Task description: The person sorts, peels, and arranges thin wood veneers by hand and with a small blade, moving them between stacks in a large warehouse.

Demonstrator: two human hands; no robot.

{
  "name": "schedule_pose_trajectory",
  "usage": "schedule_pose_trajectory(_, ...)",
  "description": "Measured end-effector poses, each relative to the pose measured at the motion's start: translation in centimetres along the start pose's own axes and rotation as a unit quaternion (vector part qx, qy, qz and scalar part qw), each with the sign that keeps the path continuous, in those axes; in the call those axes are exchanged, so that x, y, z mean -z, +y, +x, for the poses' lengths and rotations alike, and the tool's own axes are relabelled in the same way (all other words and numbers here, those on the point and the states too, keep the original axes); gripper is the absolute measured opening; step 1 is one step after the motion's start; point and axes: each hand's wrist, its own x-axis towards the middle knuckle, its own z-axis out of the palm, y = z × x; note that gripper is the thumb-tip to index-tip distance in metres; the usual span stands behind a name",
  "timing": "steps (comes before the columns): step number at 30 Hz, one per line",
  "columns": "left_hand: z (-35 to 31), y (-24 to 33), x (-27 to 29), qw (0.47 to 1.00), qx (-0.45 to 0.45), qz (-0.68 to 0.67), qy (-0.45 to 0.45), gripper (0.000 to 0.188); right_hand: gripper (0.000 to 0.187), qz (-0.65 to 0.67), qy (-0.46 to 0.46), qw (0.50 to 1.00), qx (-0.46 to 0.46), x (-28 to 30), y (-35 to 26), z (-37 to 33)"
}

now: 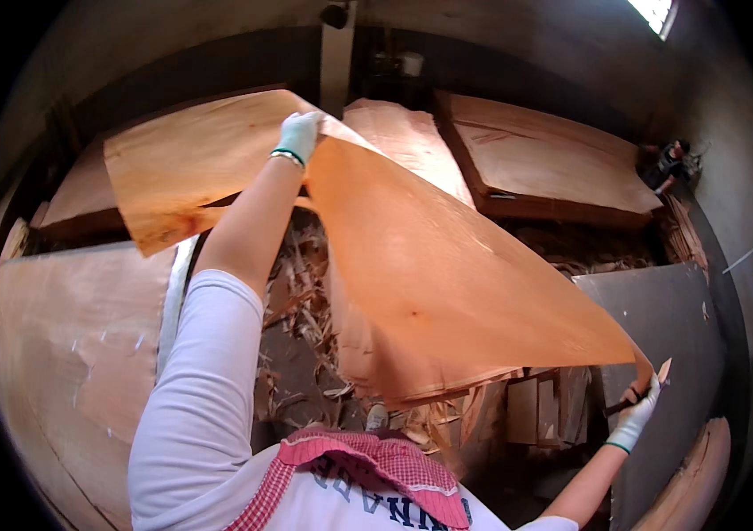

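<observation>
A large, thin orange-brown wood veneer sheet (447, 257) hangs in the air in front of me, sagging and folded over at its upper left. My left hand (300, 137), in a white glove and stretched far forward, is closed on the sheet's upper edge. At the lower right, my gloved right hand (638, 416) is closed by the sheet's narrow right corner. A dark, slim object and a pale pointed tip stick out of that hand; their kind is too small to tell. Below the sheet lies a stack of veneer (354, 341), partly covered by it.
Veneer stacks stand at the back right (553, 164) and back middle (403, 133). A veneer-topped table (75, 327) is at left, a grey board (660, 327) at right. Torn veneer scraps (305, 292) litter the floor. Another person (670, 166) is at the far right.
</observation>
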Motion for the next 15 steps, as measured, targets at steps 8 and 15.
schedule_pose_trajectory(8,-7.3,2.2,-16.9,0.970,0.000,-0.157,-0.187,0.011,0.029,-0.007,0.143,0.989,0.020,12.3,-5.6,-2.0)
schedule_pose_trajectory(15,-17.8,-9.2,-15.9,0.949,0.139,-0.148,-0.240,0.012,0.029,-0.136,0.259,0.955,0.045,22.0,-5.5,-7.5)
